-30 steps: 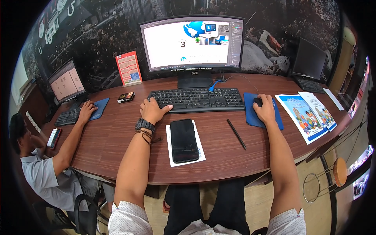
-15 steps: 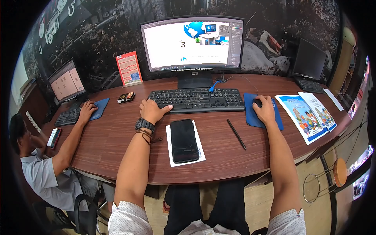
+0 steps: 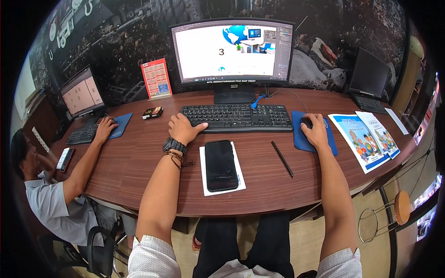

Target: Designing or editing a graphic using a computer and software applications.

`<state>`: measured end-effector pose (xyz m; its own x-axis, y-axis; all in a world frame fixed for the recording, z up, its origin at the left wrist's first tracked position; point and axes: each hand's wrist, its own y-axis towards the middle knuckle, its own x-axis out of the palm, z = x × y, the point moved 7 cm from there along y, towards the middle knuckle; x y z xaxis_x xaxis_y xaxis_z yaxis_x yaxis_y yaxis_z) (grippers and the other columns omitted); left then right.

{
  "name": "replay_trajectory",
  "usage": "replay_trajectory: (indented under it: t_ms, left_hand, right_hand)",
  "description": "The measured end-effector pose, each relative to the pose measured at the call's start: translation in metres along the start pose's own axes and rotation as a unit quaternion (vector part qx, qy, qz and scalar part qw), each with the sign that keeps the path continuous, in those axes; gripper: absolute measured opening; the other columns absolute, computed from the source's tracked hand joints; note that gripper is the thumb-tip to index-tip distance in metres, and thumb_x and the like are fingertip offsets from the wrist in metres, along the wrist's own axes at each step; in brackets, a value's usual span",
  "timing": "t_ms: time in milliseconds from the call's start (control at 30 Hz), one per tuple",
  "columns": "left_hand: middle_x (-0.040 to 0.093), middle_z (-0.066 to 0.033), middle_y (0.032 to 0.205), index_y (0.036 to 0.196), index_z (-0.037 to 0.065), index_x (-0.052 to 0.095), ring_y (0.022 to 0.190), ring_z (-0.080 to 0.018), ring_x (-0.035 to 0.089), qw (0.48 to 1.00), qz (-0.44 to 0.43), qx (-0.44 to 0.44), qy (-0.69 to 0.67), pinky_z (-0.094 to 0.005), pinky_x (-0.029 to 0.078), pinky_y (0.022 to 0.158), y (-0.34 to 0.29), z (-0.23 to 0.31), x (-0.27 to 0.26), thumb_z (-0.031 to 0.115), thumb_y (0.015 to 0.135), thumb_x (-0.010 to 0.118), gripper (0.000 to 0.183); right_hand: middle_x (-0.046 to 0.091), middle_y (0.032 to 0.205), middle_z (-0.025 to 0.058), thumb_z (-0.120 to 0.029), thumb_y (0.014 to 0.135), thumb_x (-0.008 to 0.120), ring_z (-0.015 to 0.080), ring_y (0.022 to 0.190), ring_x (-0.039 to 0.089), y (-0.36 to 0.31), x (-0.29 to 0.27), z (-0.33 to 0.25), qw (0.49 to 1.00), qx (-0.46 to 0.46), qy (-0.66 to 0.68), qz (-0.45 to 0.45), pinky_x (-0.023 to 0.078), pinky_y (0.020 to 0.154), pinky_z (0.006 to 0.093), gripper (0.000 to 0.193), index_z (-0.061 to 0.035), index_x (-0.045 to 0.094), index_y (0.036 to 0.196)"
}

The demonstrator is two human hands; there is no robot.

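My left hand (image 3: 185,131) rests at the left end of a black keyboard (image 3: 236,118), thumb stretched along its front edge and fingers apart. It grips nothing. My right hand (image 3: 314,130) is curled over a dark computer mouse (image 3: 306,123) on a blue mouse pad (image 3: 300,139); the palm hides part of the mouse. Behind the keyboard stands a curved monitor (image 3: 199,53), lit with a white page carrying a globe and computer picture. Between my forearms a black phone (image 3: 220,166) lies on white paper (image 3: 242,181), with a black stylus-like pen (image 3: 282,159) to its right.
Printed booklets (image 3: 359,141) lie right of the mouse pad. A red desk calendar (image 3: 156,78) and a small dark box (image 3: 152,113) sit left of the monitor. At far left a co-worker (image 3: 51,197) uses another computer. A round stool (image 3: 401,208) stands at right.
On the monitor, faint lettering around the large digit and a line of text low on the page have gone. The whole view has shifted slightly; both hands keep their places.
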<state>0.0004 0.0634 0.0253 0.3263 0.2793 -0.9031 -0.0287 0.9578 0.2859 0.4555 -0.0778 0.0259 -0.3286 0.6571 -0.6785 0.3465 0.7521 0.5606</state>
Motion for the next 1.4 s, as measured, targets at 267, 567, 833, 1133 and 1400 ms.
replay_trajectory:
  t_ms: [267,567,833,1133,1400]
  left_hand:
    - [0.046,-0.0261,0.132,0.134,-0.010,0.041,0.125,-0.0431,0.044,1.000,-0.007,-0.009,-0.015,-0.0516,0.043,0.100,-0.0015,-0.0022,0.0012,0.072,0.068,0.074,0.110]
    - [0.051,-0.0285,0.125,0.123,-0.015,0.050,0.118,-0.0438,0.050,1.000,0.027,0.011,0.012,-0.0478,0.048,0.094,-0.0013,0.0019,-0.0006,0.073,0.068,0.073,0.107]
    - [0.051,-0.0290,0.124,0.120,-0.016,0.053,0.118,-0.0439,0.049,1.000,0.009,0.005,0.004,-0.0479,0.048,0.095,0.0008,-0.0004,0.0010,0.075,0.068,0.072,0.106]
    - [0.050,-0.0281,0.124,0.118,-0.016,0.055,0.119,-0.0440,0.048,1.000,-0.011,0.001,-0.005,-0.0484,0.050,0.093,-0.0026,0.0044,-0.0028,0.072,0.068,0.074,0.103]
    - [0.050,-0.0275,0.125,0.116,-0.015,0.057,0.119,-0.0445,0.048,1.000,0.003,0.005,-0.006,-0.0488,0.051,0.091,-0.0033,0.0029,-0.0034,0.072,0.068,0.074,0.100]
  right_hand:
    - [0.053,0.123,0.0168,-0.025,0.080,0.066,0.0385,0.111,0.058,0.0022,0.0049,-0.0058,0.999,0.004,-0.034,-0.012,0.048,0.095,0.0451,0.040,-0.0095,0.064,0.117]
    - [0.055,0.122,0.0151,-0.023,0.083,0.067,0.0362,0.114,0.057,0.0015,0.0036,-0.0049,1.000,-0.007,0.004,-0.027,0.047,0.096,0.0431,0.036,-0.0078,0.065,0.116]
    - [0.056,0.122,0.0152,-0.023,0.083,0.067,0.0361,0.114,0.056,0.0008,0.0029,-0.0052,1.000,-0.003,-0.007,-0.018,0.047,0.097,0.0431,0.037,-0.0068,0.065,0.116]
    - [0.056,0.120,0.0146,-0.022,0.083,0.066,0.0356,0.114,0.057,0.0011,0.0020,-0.0049,1.000,-0.017,0.000,-0.010,0.047,0.097,0.0426,0.037,-0.0065,0.064,0.116]
    - [0.056,0.120,0.0151,-0.022,0.083,0.066,0.0358,0.114,0.057,0.0010,0.0023,-0.0070,1.000,-0.020,0.003,-0.012,0.047,0.096,0.0429,0.038,-0.0066,0.064,0.117]
